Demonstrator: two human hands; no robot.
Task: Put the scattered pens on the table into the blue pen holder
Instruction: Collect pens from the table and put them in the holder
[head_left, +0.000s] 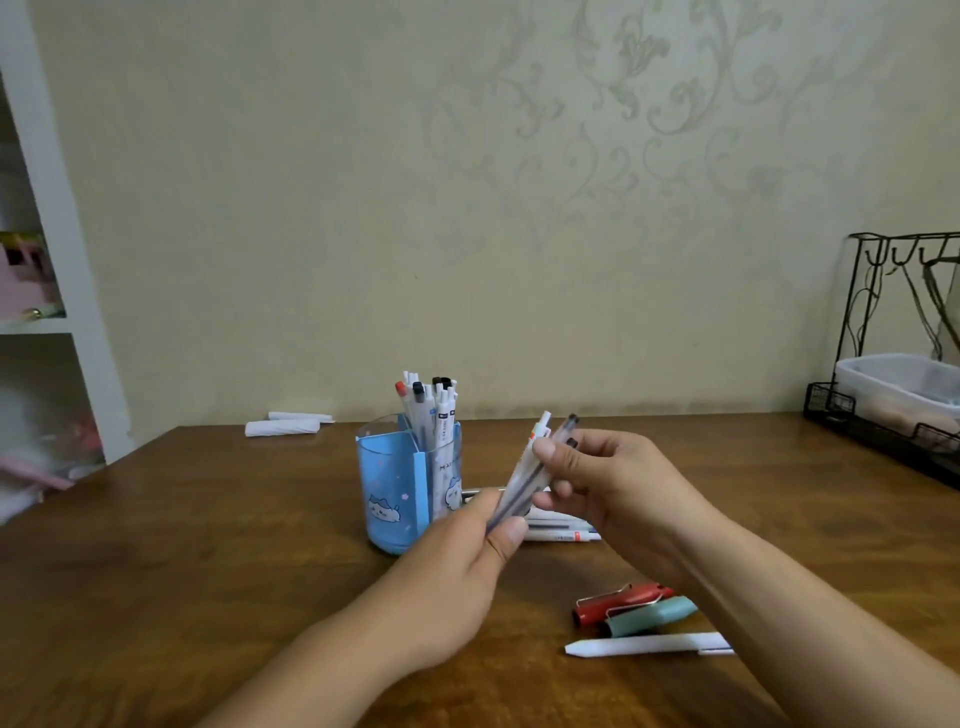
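A blue pen holder (387, 488) with a cartoon print stands mid-table, with several white pens (434, 402) upright in its rear compartment. Just right of it, both hands hold a slanted bundle of clear and white pens (524, 480) above the table. My left hand (467, 561) grips the bundle's lower end. My right hand (597, 483) pinches its upper part with the thumb on top. More white pens (558, 530) lie on the table under my hands. Near my right forearm lie a red pen (621, 603), a teal pen (652, 616) and a white pen (644, 646).
The brown wooden table (208, 571) meets a papered wall. Two white rolled objects (283, 426) lie at the back left. A black wire rack (893, 405) with a clear plastic box stands at the back right. A white shelf unit (62, 312) stands at the left.
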